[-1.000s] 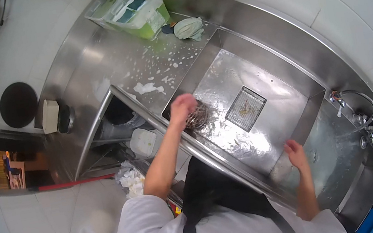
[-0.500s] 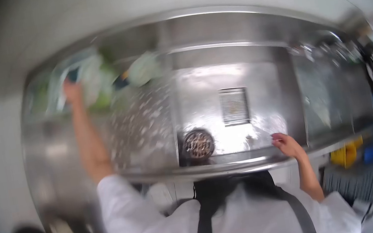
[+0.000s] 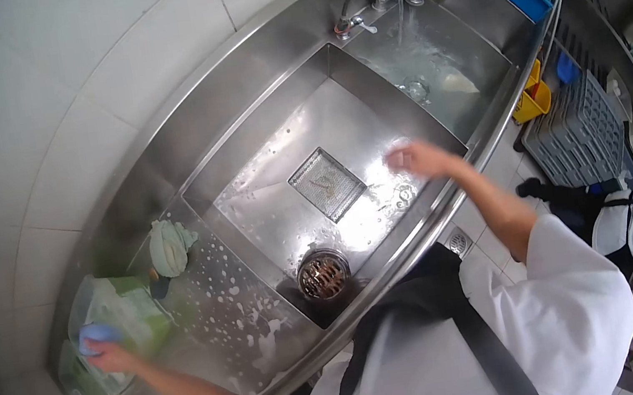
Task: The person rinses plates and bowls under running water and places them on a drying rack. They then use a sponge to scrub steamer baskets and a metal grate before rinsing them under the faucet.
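Green plastic tub: far left of the steel desk, beside a second tub; contents unclear. Your left hand, arm stretched out, closes on a blue sponge at the tub's rim. Sink basin: wet, holding a square mesh strainer and a round drain basket. Your right hand hovers loosely open above its near edge.

No text, label, brand, number or sign can be read anywhere here.
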`<state>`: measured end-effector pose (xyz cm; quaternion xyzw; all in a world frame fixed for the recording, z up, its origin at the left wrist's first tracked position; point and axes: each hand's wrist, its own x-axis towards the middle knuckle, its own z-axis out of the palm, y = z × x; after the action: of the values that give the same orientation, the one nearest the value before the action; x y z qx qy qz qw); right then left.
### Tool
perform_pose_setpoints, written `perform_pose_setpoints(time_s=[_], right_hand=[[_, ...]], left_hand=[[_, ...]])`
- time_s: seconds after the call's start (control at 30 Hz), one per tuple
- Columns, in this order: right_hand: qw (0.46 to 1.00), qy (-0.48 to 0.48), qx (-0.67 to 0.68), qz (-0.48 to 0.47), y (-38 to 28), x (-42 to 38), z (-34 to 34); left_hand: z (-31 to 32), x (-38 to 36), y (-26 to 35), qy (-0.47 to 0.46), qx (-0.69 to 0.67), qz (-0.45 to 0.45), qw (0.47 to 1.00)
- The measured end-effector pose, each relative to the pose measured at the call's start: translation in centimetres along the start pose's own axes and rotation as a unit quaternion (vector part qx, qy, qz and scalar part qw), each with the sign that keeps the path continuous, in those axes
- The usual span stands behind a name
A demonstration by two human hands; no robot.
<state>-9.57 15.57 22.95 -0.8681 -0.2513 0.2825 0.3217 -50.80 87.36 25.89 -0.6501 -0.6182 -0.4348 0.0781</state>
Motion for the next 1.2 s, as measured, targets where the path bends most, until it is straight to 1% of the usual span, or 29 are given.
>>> perform_pose_setpoints(time_s=[0.03, 0.07, 0.1, 0.13, 0.2, 0.27, 0.3, 0.33, 0.4, 0.47, 0.5, 0.53, 0.57, 0.6, 0.63, 0.67, 0.7, 0.73, 0.77, 0.8, 0.87, 0.9, 0.93, 0.97, 1.0, 1.03, 1.07, 1.13, 1.2], right_hand=[[0.996, 0.056, -0.037, -0.059, -0.1, 2.6, -4.2], [0.986, 0.154, -0.025, -0.051, 0.0, 5.5, -7.6], [0.968, 0.238, -0.077, -0.029, -0.5, 8.1, -11.7], [0.937, 0.311, -0.128, -0.099, 0.2, 10.9, -16.1], [0.860, 0.419, -0.244, -0.161, 2.4, 16.4, -24.5], [0.806, 0.447, -0.365, -0.129, 1.9, 19.8, -29.7], [0.835, 0.340, -0.432, -0.030, 0.2, 19.4, -31.1], [0.840, 0.223, -0.489, 0.069, -1.5, 19.3, -32.0], [0.854, 0.170, -0.487, 0.073, -2.8, 19.6, -31.8], [0.865, 0.082, -0.481, 0.116, -7.0, 18.0, -28.9], [0.877, 0.124, -0.465, 0.011, -9.8, 16.3, -26.7], [0.932, 0.116, -0.338, -0.057, -12.0, 15.3, -24.6], [0.982, 0.055, 0.098, -0.150, -10.0, 16.2, -21.1], [0.979, 0.016, 0.125, -0.160, -11.1, 14.5, -17.0], [0.986, 0.055, -0.065, -0.140, -10.2, 13.8, -12.1], [0.958, 0.082, -0.213, -0.172, -8.4, 12.7, -6.2], [0.969, -0.036, -0.208, -0.127, -8.1, 9.4, -1.7], [0.959, -0.164, -0.123, -0.198, -5.0, 6.9, 4.1], [0.950, -0.259, -0.130, -0.116, -6.3, 3.4, 6.6], [0.966, -0.131, -0.139, -0.175, -4.7, 0.8, 9.6], [0.994, 0.002, 0.035, -0.105, -2.3, 2.0, 11.0], [0.973, -0.048, 0.225, 0.020, 0.2, 3.9, 10.6], [0.898, -0.095, 0.405, 0.142, 3.1, 6.1, 9.5], [0.899, -0.036, 0.418, 0.127, 5.7, 7.8, 8.5], [0.896, 0.023, 0.429, 0.113, 7.3, 9.4, 7.2], [0.874, 0.062, 0.463, 0.132, 6.7, 10.6, 4.7], [0.849, 0.100, 0.496, 0.150, 5.4, 11.5, 1.7], [0.832, 0.150, 0.517, 0.136, 3.3, 12.8, -3.7], [0.823, 0.149, 0.536, 0.113, 4.4, 14.4, -6.8]], left_hand=[[-3.1, -1.3, 2.2, -0.005, -0.082, 0.002, 0.997], [-5.3, -3.0, 4.2, -0.010, -0.163, 0.003, 0.987], [-6.3, -5.5, 5.9, -0.017, -0.214, 0.091, 0.972], [-7.1, -8.3, 8.0, -0.026, -0.263, 0.178, 0.948], [-9.5, -17.1, 14.9, -0.160, -0.326, 0.158, 0.918], [-13.2, -26.3, 18.6, -0.398, -0.223, 0.102, 0.884], [-14.5, -30.9, 20.3, -0.465, -0.226, 0.105, 0.849], [-15.6, -34.7, 20.7, -0.556, -0.255, 0.067, 0.788], [-17.2, -41.1, 20.0, -0.635, -0.263, 0.016, 0.726], [-17.0, -45.9, 18.6, -0.706, -0.304, -0.128, 0.627], [-15.5, -47.8, 18.5, -0.714, -0.320, -0.168, 0.599], [-14.5, -49.0, 18.8, -0.721, -0.337, -0.206, 0.570], [-14.5, -49.2, 20.0, -0.718, -0.336, -0.211, 0.571], [-14.9, -48.9, 21.5, -0.715, -0.324, -0.292, 0.547], [-14.7, -48.6, 23.4, -0.703, -0.318, -0.366, 0.520], [-14.5, -48.5, 24.7, -0.697, -0.326, -0.367, 0.523], [-14.4, -48.5, 25.8, -0.679, -0.372, -0.393, 0.496], [-14.9, -48.7, 26.2, -0.662, -0.409, -0.422, 0.466], [-15.2, -48.9, 26.7, -0.686, -0.434, -0.398, 0.428], [-15.2, -48.8, 27.2, -0.708, -0.457, -0.373, 0.388], [-14.6, -47.2, 27.0, -0.734, -0.457, -0.388, 0.318], [-13.6, -46.6, 26.0, -0.744, -0.433, -0.273, 0.429], [-12.1, -46.3, 24.4, -0.733, -0.399, -0.151, 0.530], [-9.7, -46.9, 21.1, -0.679, -0.303, 0.089, 0.662], [-7.9, -47.2, 17.3, -0.636, -0.181, 0.229, 0.714], [-6.6, -46.6, 14.2, -0.641, 0.002, 0.369, 0.672], [-5.5, -46.1, 13.1, -0.722, 0.031, 0.326, 0.609], [-4.4, -44.4, 12.9, -0.883, -0.066, 0.165, 0.434], [-3.3, -45.1, 12.1, -0.854, -0.166, 0.259, 0.420]])
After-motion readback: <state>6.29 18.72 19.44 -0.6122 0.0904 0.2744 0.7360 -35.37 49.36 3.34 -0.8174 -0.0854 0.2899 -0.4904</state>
